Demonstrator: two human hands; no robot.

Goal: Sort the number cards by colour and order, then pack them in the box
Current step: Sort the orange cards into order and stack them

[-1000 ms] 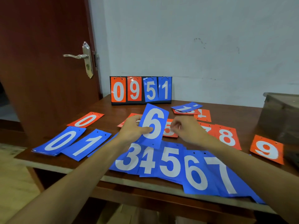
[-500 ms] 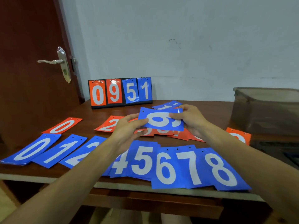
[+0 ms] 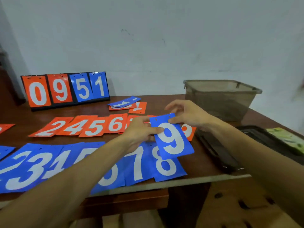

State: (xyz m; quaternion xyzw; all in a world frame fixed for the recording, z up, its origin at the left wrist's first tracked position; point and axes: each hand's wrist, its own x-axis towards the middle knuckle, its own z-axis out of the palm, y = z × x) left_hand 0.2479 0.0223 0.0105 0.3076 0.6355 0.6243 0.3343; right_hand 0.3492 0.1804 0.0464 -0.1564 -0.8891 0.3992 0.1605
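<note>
Turned since 1 s ago: the blue card that read as a 6 went sideways half a sec. back & now reads as a 9, so it is the blue 9 card (image 3: 174,140), & the head cam has swung right w/ it, bringing the box (image 3: 220,102) further into the picture. Head view, the only one: the left hand (image 3: 139,130) has its grip on the card's left edge, thumb on the face by the digit, fingers behind; the right hand (image 3: 189,115) pinches the top right corner by the punched holes, other fingers spread loose. Both grips are thus on that one card, which sits upright-ish, slightly tilted, over the top right of the blue 8 card (image 3: 166,167) at the right end of the blue row (image 3: 139,163) along the worktop's (image 3: 197,163) front edge; whether it touches the 8 or hangs just above can't be told. Behind, the red row (image 3: 92,127) runs 2, 4, 5, 6 etc., partly hidden by the hands. A small heap (image 3: 126,103) of mixed cards lies unsorted near the back. Meaning for the task: the flip prob. settles the card as the last of the blue run, so blue looks nearly complete; red has gaps, the heap is left, & nothing can be seen packed in the box.
</note>
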